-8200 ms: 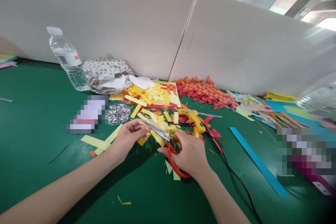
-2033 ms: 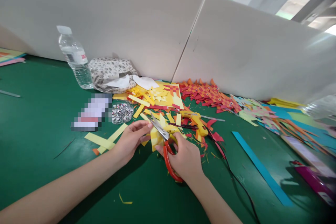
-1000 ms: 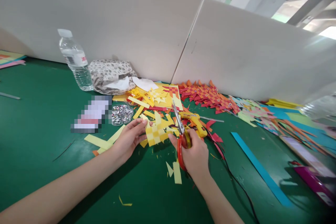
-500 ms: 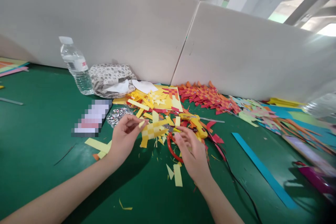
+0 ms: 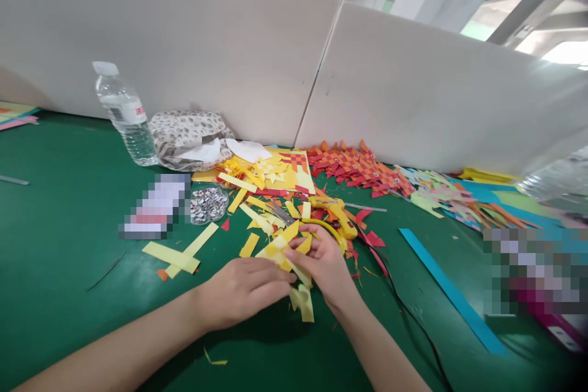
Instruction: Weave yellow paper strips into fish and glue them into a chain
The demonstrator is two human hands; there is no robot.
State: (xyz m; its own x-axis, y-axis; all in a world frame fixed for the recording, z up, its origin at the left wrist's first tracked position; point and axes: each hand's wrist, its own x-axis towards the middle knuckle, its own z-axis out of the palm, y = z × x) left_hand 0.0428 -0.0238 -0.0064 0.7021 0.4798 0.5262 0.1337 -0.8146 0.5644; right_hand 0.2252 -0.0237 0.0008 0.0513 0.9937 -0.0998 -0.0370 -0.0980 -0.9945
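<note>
Both my hands meet over a woven yellow-and-orange paper piece [image 5: 285,249] low on the green table [image 5: 68,208]. My left hand [image 5: 245,290] comes in from the left, fingers closed on the piece's near end. My right hand [image 5: 324,264] pinches its right side, fingers curled. The scissors lie loose among the scraps just beyond, with only a grey blade [image 5: 281,214] showing. A yellow glue gun [image 5: 337,213] rests right of them. Cut yellow strips [image 5: 303,303] lie under my hands.
A water bottle [image 5: 124,115], a patterned pouch [image 5: 188,135] and a dish of googly eyes [image 5: 209,202] stand at the back left. Woven red-orange fish [image 5: 362,162] line the white partition [image 5: 413,92]. A blue strip [image 5: 452,293] and black cable [image 5: 413,318] lie right. A person stands behind the partition.
My right hand has put the scissors down and now grips the woven piece. My left hand has lowered and moved right, bringing the piece nearer the table.
</note>
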